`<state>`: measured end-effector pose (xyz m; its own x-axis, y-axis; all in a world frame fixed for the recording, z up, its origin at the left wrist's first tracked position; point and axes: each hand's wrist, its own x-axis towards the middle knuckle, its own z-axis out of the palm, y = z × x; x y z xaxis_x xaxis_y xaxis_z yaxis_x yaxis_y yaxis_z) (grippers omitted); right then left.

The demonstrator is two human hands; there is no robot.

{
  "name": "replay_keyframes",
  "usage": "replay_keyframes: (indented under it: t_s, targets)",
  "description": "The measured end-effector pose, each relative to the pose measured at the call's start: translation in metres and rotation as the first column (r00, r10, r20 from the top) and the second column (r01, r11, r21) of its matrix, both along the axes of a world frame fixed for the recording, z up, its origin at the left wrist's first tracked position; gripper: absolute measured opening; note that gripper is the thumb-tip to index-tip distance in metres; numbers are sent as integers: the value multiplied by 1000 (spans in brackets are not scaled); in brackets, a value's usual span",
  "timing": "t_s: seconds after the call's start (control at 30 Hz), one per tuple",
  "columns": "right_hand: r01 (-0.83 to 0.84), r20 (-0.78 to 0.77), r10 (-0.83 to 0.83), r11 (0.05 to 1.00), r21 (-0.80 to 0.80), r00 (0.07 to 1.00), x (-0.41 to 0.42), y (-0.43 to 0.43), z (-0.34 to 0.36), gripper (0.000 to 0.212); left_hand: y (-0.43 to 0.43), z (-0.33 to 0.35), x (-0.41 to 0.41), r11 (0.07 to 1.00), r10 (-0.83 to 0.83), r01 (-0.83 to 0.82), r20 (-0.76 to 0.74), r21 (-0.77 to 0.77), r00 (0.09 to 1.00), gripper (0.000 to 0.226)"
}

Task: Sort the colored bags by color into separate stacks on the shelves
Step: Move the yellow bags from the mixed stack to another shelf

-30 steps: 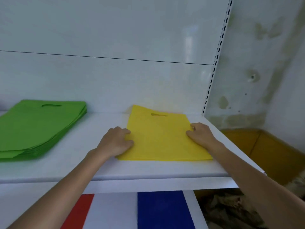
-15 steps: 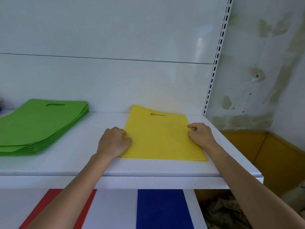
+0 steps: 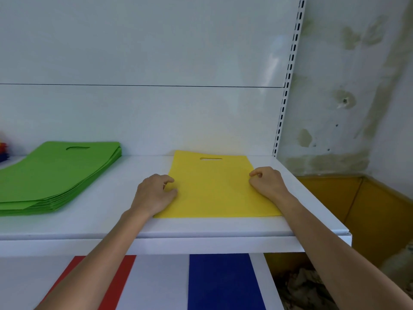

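A yellow bag (image 3: 214, 189) lies flat on the right part of the upper white shelf (image 3: 100, 222), its handle slot toward the back wall. My left hand (image 3: 154, 193) sits at the bag's left edge with curled fingers and the thumb on top, pinching that edge. At the bag's right edge my right hand (image 3: 266, 182) has its fingers and thumb curled in on the fabric. A stack of green bags (image 3: 53, 173) lies on the same shelf to the left. On the shelf below lie a red bag (image 3: 120, 283) and a blue bag (image 3: 221, 283).
The slotted shelf upright (image 3: 288, 86) stands at the right end of the shelf. Beyond it a stained wall and an open yellow-brown box (image 3: 375, 211) sit at the right. Small red and blue items (image 3: 3, 151) show at the far left edge.
The yellow bag has slid slightly back on the shelf. Both hands stay at its side edges, with their fingers more curled than before.
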<state>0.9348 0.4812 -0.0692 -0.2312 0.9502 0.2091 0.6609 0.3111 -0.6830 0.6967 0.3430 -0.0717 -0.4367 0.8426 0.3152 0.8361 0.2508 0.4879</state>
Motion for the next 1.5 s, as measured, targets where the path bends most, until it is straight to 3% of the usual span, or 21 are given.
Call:
replay_keyframes:
  t_s: [0.37, 0.53, 0.63, 0.77, 0.93, 1.13, 1.37, 1.5]
  targets:
    - [13, -34, -12, 1000, 24, 999, 1, -3, 1, 29, 7, -2, -5, 995, 60, -64, 52, 72, 997, 31]
    - [-84, -13, 91, 960, 268, 996, -19, -12, 21, 30, -11, 15, -15, 987, 120, -111, -75, 114, 990, 30]
    - [-261, -10, 283, 897, 355, 959, -66, -31, 53, 32, -46, 39, -34, 974, 194, -169, -169, 151, 966, 31]
    - [-476, -52, 525, 805, 354, 849, -155, -78, 68, 39, -131, 60, -76, 937, 329, -281, -252, 208, 910, 33]
    - [-699, 10, 747, 617, 360, 665, -274, -167, 68, 44, -253, 57, -131, 834, 540, -510, -124, 211, 832, 30]
    - [-821, 40, 880, 424, 381, 473, -395, -272, 74, 49, -370, 47, -203, 684, 723, -706, -46, 183, 689, 29]
    - [-854, -21, 900, 420, 307, 436, -515, -339, 71, 50, -437, 54, -312, 695, 714, -705, -21, 143, 700, 30]
    - [-830, -51, 881, 461, 315, 470, -572, -366, 70, 50, -456, 51, -371, 744, 665, -655, -49, 131, 745, 30]
